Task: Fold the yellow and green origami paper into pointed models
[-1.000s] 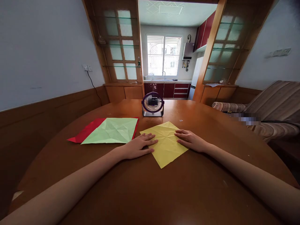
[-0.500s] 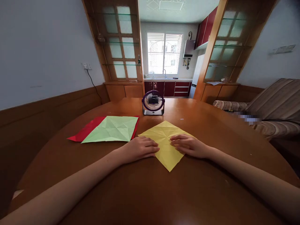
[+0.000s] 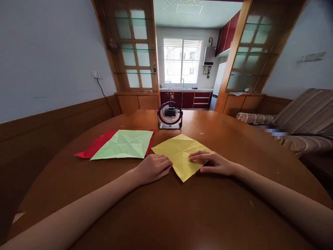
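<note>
With the creased yellow sheet (image 3: 180,152) lying flat on the table (image 3: 166,208), the right hand (image 3: 214,162) presses it with fingers extended together while the left hand (image 3: 154,167), loosely curled, touches its left edge, so uneven pressure could skew the sheet.

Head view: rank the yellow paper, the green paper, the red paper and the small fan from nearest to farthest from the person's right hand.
From the right hand:
1. Yellow paper, under its fingertips, just to its left.
2. Small fan, farther back on the table, left of the hand.
3. Green paper, beyond the left hand.
4. Red paper, sticking out from under the green paper at the far left.
</note>
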Action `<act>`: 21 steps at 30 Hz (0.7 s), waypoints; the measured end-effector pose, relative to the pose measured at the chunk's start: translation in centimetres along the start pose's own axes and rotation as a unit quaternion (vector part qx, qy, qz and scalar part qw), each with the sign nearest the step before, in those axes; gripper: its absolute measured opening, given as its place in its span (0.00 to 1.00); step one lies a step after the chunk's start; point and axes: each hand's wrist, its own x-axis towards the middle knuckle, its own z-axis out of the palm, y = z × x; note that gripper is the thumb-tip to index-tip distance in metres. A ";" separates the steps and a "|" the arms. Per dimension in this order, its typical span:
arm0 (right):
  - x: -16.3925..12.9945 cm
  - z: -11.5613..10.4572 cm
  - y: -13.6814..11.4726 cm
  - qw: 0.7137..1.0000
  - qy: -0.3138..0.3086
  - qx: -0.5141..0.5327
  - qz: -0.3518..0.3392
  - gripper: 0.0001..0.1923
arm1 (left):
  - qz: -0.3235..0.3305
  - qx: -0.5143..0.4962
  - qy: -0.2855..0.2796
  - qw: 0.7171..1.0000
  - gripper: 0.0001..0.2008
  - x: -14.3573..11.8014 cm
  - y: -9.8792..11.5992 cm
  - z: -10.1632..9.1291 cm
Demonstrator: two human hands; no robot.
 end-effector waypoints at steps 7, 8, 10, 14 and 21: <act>0.0 0.5 0.6 0.983 -0.013 -0.164 -0.083 0.22 | -0.015 0.004 0.031 0.999 0.11 -0.1 0.3 0.0; 0.1 0.5 0.8 0.978 -0.009 -0.183 -0.097 0.19 | -0.008 0.007 0.036 0.999 0.11 -0.1 0.3 0.0; 0.1 0.4 1.0 0.971 -0.003 -0.208 -0.117 0.16 | 0.009 0.016 0.038 0.999 0.11 -0.1 0.3 0.1; 0.0 0.0 1.0 0.973 -0.004 -0.207 -0.100 0.13 | 0.031 0.028 0.043 0.998 0.12 0.0 0.5 0.1; 0.0 -0.1 0.8 0.990 0.010 -0.132 -0.046 0.15 | -0.042 -0.057 0.039 0.997 0.10 0.0 1.2 0.4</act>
